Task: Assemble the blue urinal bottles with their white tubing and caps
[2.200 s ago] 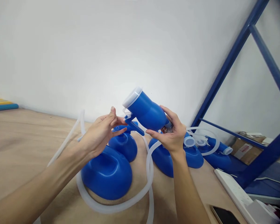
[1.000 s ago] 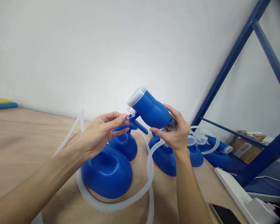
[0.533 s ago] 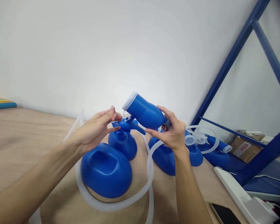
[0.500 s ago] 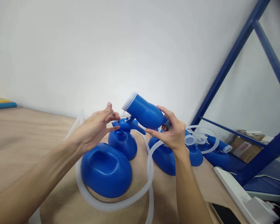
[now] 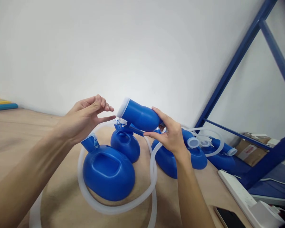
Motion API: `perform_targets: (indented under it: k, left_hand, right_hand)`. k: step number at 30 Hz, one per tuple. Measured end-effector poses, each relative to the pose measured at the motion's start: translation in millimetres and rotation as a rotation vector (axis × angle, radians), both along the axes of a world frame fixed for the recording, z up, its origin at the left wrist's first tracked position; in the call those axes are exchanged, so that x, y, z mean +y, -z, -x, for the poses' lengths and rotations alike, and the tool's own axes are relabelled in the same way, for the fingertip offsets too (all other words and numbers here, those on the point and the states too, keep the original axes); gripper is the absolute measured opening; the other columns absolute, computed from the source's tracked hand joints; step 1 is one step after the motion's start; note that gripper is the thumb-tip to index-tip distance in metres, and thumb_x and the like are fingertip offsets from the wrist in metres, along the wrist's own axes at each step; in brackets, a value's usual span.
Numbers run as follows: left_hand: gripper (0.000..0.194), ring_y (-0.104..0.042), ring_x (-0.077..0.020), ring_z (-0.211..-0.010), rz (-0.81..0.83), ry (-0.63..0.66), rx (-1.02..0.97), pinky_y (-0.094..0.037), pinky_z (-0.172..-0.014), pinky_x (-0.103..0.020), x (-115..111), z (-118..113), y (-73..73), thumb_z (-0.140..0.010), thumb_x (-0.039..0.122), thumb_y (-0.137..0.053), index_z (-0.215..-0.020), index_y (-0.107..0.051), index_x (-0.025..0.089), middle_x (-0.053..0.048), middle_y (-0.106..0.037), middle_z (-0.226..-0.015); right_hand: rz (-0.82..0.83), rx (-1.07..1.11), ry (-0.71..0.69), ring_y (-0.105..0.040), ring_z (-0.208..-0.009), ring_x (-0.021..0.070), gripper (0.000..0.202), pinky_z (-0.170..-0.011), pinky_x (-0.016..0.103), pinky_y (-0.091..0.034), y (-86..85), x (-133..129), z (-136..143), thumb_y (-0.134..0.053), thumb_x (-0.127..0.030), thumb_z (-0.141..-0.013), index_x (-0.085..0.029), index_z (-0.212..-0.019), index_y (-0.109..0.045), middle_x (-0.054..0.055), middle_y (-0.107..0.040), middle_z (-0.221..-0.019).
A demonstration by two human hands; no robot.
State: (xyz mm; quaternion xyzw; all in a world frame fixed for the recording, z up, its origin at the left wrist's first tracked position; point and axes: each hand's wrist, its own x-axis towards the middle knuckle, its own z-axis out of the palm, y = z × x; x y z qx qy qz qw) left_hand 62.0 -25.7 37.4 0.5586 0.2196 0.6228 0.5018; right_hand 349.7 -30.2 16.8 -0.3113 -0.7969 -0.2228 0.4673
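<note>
My right hand is wrapped around the lower end of a blue plastic urinal funnel, lifted and tilted. Its white-rimmed mouth points left, and a blue strip hangs below it. My left hand is raised left of that rim, fingers half curled and apart, with the lowest finger stretched out close to the rim and a small clear clip. Whether that fingertip touches is unclear. Beneath my hands stand a large blue urinal bottle with a recessed handle and a smaller-looking one behind it.
A translucent hose loops around the front bottle. More blue bottles and funnels stand at the right. A phone and a white power strip lie at the right edge, near a blue metal frame. A white wall rises behind.
The funnel and my right hand have shifted slightly left and the funnel has tipped flatter. My left hand has drawn left and up, uncovering the front bottle's neck.
</note>
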Motion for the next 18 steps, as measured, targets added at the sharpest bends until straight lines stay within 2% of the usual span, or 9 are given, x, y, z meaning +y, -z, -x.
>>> perform_targets:
  k: [4,6,8,10,12,13,14,16,18]
  left_hand:
    - [0.059,-0.063,-0.0234,-0.09,-0.091,-0.164,0.071,-0.06,-0.088,-0.036,-4,-3,0.7,-0.089,0.058,-0.074,-0.052,-0.047,0.021,-0.005,-0.057,-0.067]
    - [0.061,-0.064,-0.0223,-0.088,-0.199,-0.325,0.182,-0.059,-0.083,-0.032,-8,-3,0.3,-0.094,0.063,-0.064,-0.053,-0.052,0.02,-0.006,-0.06,-0.071]
    - [0.047,-0.065,-0.0222,-0.094,-0.328,-0.447,0.344,-0.057,-0.078,-0.028,-14,2,-0.8,-0.092,0.061,-0.067,-0.072,-0.065,0.019,-0.006,-0.066,-0.088]
    - [0.037,-0.065,-0.0249,-0.109,-0.423,-0.459,0.478,-0.057,-0.074,-0.026,-21,8,-2.6,-0.085,0.055,-0.077,-0.105,-0.069,0.025,-0.005,-0.068,-0.114]
    - [0.061,-0.065,-0.0275,-0.117,-0.473,-0.402,0.603,-0.059,-0.071,-0.026,-29,16,-5.3,-0.079,0.049,-0.083,-0.133,-0.059,0.035,-0.003,-0.063,-0.136]
    - [0.066,-0.067,-0.0275,-0.114,-0.488,-0.372,0.672,-0.059,-0.069,-0.026,-32,19,-7.3,-0.079,0.049,-0.083,-0.139,-0.057,0.038,-0.002,-0.063,-0.138]
    - [0.063,-0.071,-0.0261,-0.104,-0.498,-0.359,0.733,-0.059,-0.065,-0.026,-35,21,-9.7,-0.079,0.05,-0.083,-0.137,-0.061,0.038,-0.001,-0.067,-0.131]
    - [0.044,-0.071,-0.021,-0.08,-0.499,-0.424,0.789,-0.056,-0.058,-0.025,-40,27,-15.6,-0.082,0.055,-0.079,-0.12,-0.074,0.032,0.0,-0.075,-0.104]
    - [0.04,-0.067,-0.0184,-0.073,-0.459,-0.549,0.725,-0.055,-0.057,-0.025,-42,34,-21.7,-0.084,0.057,-0.077,-0.108,-0.078,0.025,0.0,-0.073,-0.089]
  right_hand:
    - [-0.051,-0.072,0.024,-0.058,-0.066,0.0148,0.076,-0.066,0.03,-0.054,0.9,0,8,-0.068,-0.067,-0.089,-0.021,-0.15,-0.057,0.004,-0.069,-0.089]
    - [-0.114,-0.132,0.043,-0.057,-0.068,0.0159,0.075,-0.067,0.03,-0.053,1.2,0,13,-0.067,-0.066,-0.091,-0.019,-0.149,-0.058,0.003,-0.065,-0.085]
    - [-0.198,-0.18,0.06,-0.057,-0.071,0.0175,0.073,-0.068,0.031,-0.051,1.0,0,17,-0.067,-0.065,-0.092,-0.018,-0.148,-0.06,0.004,-0.062,-0.083]
    - [-0.252,-0.203,0.06,-0.059,-0.075,0.0191,0.072,-0.072,0.033,-0.05,0.3,-2,21,-0.066,-0.064,-0.093,-0.021,-0.15,-0.058,0.005,-0.063,-0.086]
    - [-0.268,-0.223,0.047,-0.061,-0.082,0.021,0.071,-0.079,0.035,-0.051,-0.5,-5,25,-0.065,-0.064,-0.094,-0.024,-0.153,-0.055,0.006,-0.066,-0.092]
    - [-0.266,-0.232,0.047,-0.061,-0.086,0.0221,0.071,-0.083,0.037,-0.051,-0.6,-8,28,-0.065,-0.063,-0.095,-0.026,-0.154,-0.054,0.007,-0.066,-0.096]
    - [-0.254,-0.232,0.049,-0.062,-0.091,0.0236,0.07,-0.086,0.039,-0.051,-0.5,-10,31,-0.065,-0.062,-0.095,-0.028,-0.155,-0.052,0.008,-0.067,-0.1]
    - [-0.161,-0.179,0.069,-0.062,-0.097,0.0262,0.075,-0.088,0.042,-0.052,0.8,-14,37,-0.064,-0.06,-0.096,-0.031,-0.161,-0.041,0.01,-0.066,-0.111]
    - [0.02,-0.059,0.071,-0.062,-0.099,0.0271,0.087,-0.083,0.042,-0.056,3.5,-15,42,-0.064,-0.057,-0.098,-0.033,-0.168,-0.019,0.012,-0.063,-0.123]
